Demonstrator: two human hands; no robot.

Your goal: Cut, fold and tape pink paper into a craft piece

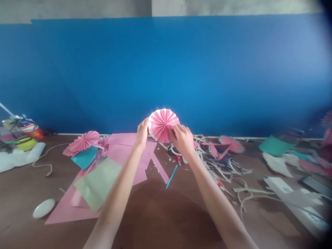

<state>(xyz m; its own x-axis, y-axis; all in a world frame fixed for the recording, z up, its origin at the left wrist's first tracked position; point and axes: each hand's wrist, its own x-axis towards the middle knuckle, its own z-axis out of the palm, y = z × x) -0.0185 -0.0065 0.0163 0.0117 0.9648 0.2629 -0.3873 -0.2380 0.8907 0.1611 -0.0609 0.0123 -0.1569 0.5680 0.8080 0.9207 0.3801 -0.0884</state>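
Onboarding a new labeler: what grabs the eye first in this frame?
The pink pleated paper rosette, held up at centre between the left hand and right hand against the blue wall. Next, pink paper sheets lie left of the arms, and tangled paper strips right.

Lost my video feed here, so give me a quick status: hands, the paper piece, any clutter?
Left hand and right hand both grip pink pleated fan, held upright. Pink sheets beneath; scrap strips to the right.
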